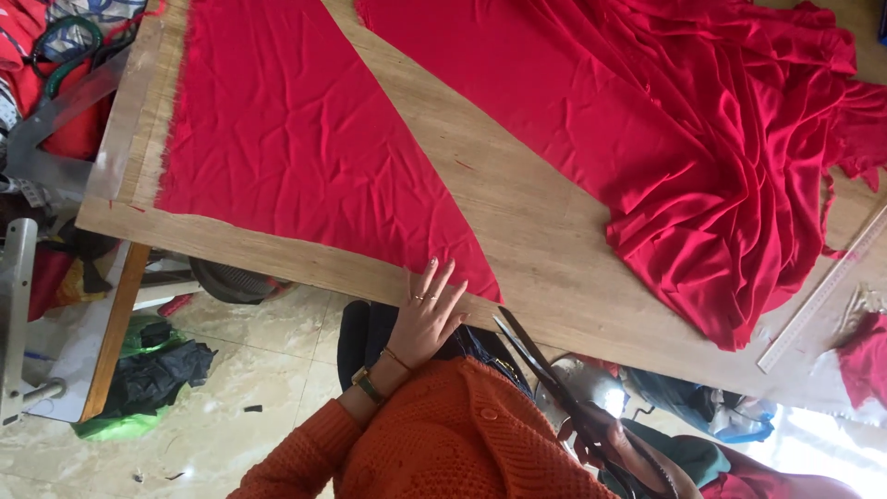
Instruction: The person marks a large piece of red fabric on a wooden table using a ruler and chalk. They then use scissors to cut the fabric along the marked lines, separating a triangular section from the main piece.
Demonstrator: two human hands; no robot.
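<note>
The left hand point(427, 314) lies flat, fingers spread, on the table point(545, 231) edge, its fingertips touching the corner of the cut red cloth point(305, 148). The right hand point(605, 439) grips the handles of the scissors point(536, 360), blades parted, tips just beside that corner. Beyond the blades lies a bunched red cloth point(702, 139), a ruler point(818, 291) past it

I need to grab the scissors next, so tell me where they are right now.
In the head view, the scissors are in the right hand at the lower right, blades open just off the table edge, near the tip of the flat red cloth.
</note>
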